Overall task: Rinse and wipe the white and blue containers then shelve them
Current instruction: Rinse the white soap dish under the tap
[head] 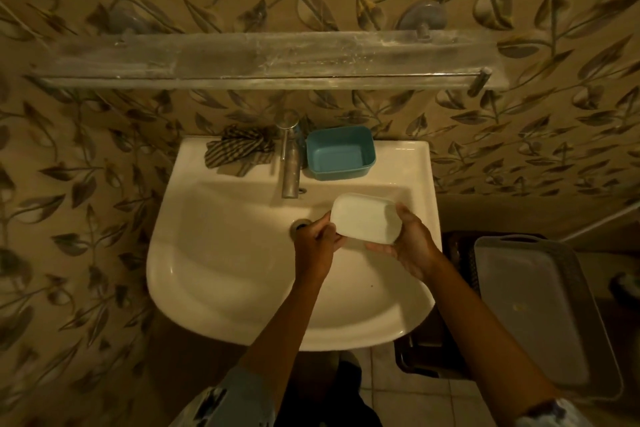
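**White container held over the basin**

You held the white container (365, 218) in both hands above the sink (166, 270), just right of the drain (299, 225) and a little in front of the tap (291, 156) spout. Your left hand (317, 243) pinched its left end, fingers curled against the edge. Your right hand (412, 246) cupped the right end from below, thumb laid over the top edge. The container was tilted, and a smooth closed face was turned up toward you. Whether water ran from the tap could not be told.

The blue container (341, 154) stood upright and open on the sink's back ledge, just right of the tap. A striped cloth (239, 151) lay crumpled on the same ledge to the tap's left. Above them, a glass shelf (263, 59) ran along the leaf-patterned wall. To your right, beside the sink, a grey tray (533, 305) rested on something dark.
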The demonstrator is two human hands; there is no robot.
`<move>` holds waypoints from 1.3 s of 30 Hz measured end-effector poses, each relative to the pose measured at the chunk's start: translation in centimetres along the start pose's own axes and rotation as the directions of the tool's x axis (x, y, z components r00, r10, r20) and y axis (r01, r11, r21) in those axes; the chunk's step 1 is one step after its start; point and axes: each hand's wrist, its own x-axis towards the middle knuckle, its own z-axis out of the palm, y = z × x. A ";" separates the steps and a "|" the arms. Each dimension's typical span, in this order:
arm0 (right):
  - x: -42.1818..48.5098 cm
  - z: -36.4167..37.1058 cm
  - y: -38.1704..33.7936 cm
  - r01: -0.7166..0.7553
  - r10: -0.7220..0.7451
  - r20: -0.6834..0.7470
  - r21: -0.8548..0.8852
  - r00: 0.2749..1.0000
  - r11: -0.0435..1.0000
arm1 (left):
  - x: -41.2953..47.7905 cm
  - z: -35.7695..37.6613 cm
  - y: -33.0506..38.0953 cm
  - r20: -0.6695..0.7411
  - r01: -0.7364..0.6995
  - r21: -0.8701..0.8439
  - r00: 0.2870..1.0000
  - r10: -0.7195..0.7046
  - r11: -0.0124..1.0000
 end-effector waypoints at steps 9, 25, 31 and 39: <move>0.6 2.7 0.2 -0.189 0.164 0.138 0.190 0.977 0.964 | 0.5 -3.5 0.6 -0.010 -0.070 0.032 0.997 0.070 0.997; -0.2 3.9 -0.5 0.193 -0.195 -0.026 -0.054 0.981 0.980 | -0.8 -9.5 -2.2 -0.382 0.123 0.008 0.917 -0.110 0.992; -1.0 4.4 -0.9 0.325 -0.334 -0.006 -0.208 0.943 0.922 | -1.1 -10.0 -2.4 -0.395 0.133 0.010 0.911 -0.118 0.991; -2.4 5.3 -2.0 0.367 -0.373 0.011 -0.210 0.928 0.906 | -1.6 -10.1 -2.8 -0.393 0.124 0.052 0.915 -0.094 0.991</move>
